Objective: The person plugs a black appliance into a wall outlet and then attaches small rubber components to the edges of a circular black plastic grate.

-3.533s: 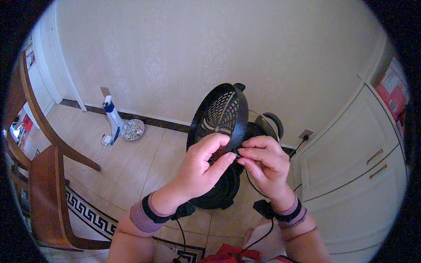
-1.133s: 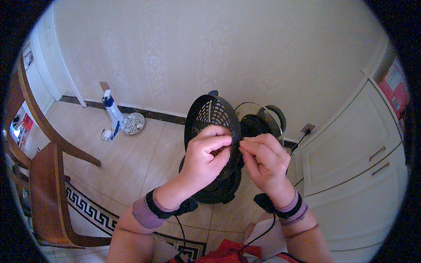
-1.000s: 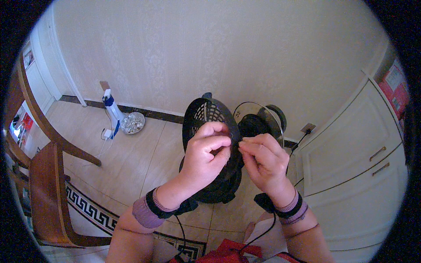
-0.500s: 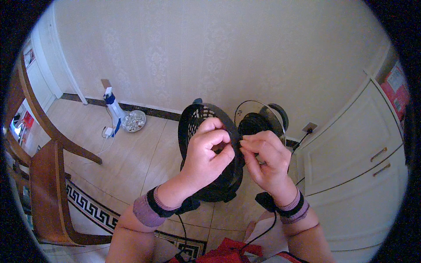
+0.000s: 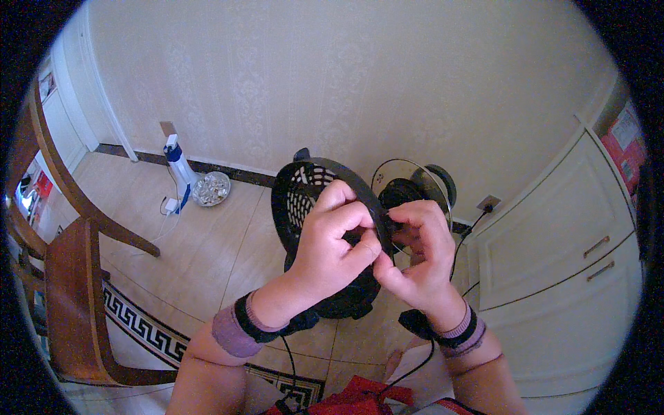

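Observation:
A black, round, basket-like piece (image 5: 277,200) with rows of slots is tilted up in front of me. My left hand (image 5: 335,235) is closed on its thick rim, fingers curled in a pinch near the right side. Across that rim my right hand (image 5: 422,252) grips the same edge, thumb on the near side and fingers behind; the fingertips are partly hidden. Below the hands stands a dark body with stubby feet (image 5: 356,304), mostly covered by my left hand and the slotted piece. I cannot make out any small part between the fingers.
Behind my right hand, a round see-through lid (image 5: 430,181) with a thin rim leans near the wall. A power strip (image 5: 178,169) and a glass bowl (image 5: 211,189) are on the floor at left. A wooden chair (image 5: 72,297) and white cabinet (image 5: 553,277) flank me.
The slotted piece has tipped and shifted slightly left, showing more slots. My right hand has gone from a tight fingertip pinch to spanning the rim with thumb and fingers.

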The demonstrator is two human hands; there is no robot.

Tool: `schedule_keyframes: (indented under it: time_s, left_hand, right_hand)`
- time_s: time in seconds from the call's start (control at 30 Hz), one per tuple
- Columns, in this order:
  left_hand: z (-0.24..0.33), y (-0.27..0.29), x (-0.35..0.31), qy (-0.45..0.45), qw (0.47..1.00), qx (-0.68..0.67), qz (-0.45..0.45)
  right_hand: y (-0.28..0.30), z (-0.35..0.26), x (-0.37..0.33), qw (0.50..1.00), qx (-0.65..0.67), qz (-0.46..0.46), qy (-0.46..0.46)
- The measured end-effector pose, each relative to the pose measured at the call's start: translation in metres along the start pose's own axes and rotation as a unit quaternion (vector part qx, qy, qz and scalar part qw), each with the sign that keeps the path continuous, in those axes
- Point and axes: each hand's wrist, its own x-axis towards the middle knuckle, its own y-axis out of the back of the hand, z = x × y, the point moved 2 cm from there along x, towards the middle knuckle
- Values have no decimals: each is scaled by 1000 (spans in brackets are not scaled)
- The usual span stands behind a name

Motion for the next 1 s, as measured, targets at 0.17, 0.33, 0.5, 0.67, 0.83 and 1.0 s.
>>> schedule_keyframes:
  time_s: [0.17, 0.33, 0.5, 0.67, 0.83, 1.0]
  left_hand:
    - [1, -2, 0, 16, 1000, -12, 18]
    - [0, -2, 2, -14, 1000, 10, 11]
    - [2, 0, 3, -19, 999, 34, -6]
    - [4, 3, 5, -29, 999, 42, -21]
    - [9, 9, 9, -76, 993, 73, -44]
    - [7, 11, 9, -88, 993, 73, -33]
  right_hand:
    - [0, 3, -2, 1000, -4, 22, -16]
    - [-1, 2, -3, 997, 41, 26, -58]
    - [-4, 8, -6, 981, 155, 23, -116]
    - [-8, 10, -8, 939, 295, -10, -177]
    - [-10, 7, -7, 931, 315, -10, -185]
    - [-12, 12, -10, 927, 322, -19, -190]
